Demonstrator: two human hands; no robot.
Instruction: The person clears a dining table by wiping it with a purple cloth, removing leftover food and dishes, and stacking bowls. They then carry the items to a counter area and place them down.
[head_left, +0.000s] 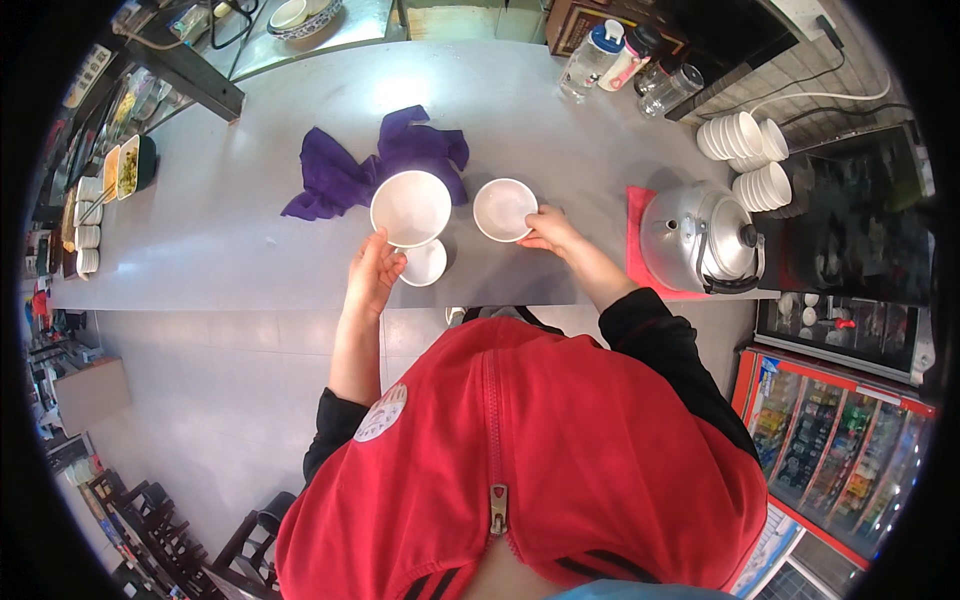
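My left hand grips the near rim of a larger white bowl, its fingers close to a smaller white bowl. That smaller bowl is partly covered by the larger one, and I cannot tell if the fingers touch it. To the right, my right hand pinches the rim of another white bowl, held with its mouth facing up. Behind the larger bowl lies a crumpled purple cloth on the grey counter. Both held bowls look bare inside.
A metal kettle stands on a red cloth at the right. Stacked white cups sit behind it. Bottles stand at the back right. A food container and small white dishes are at the far left.
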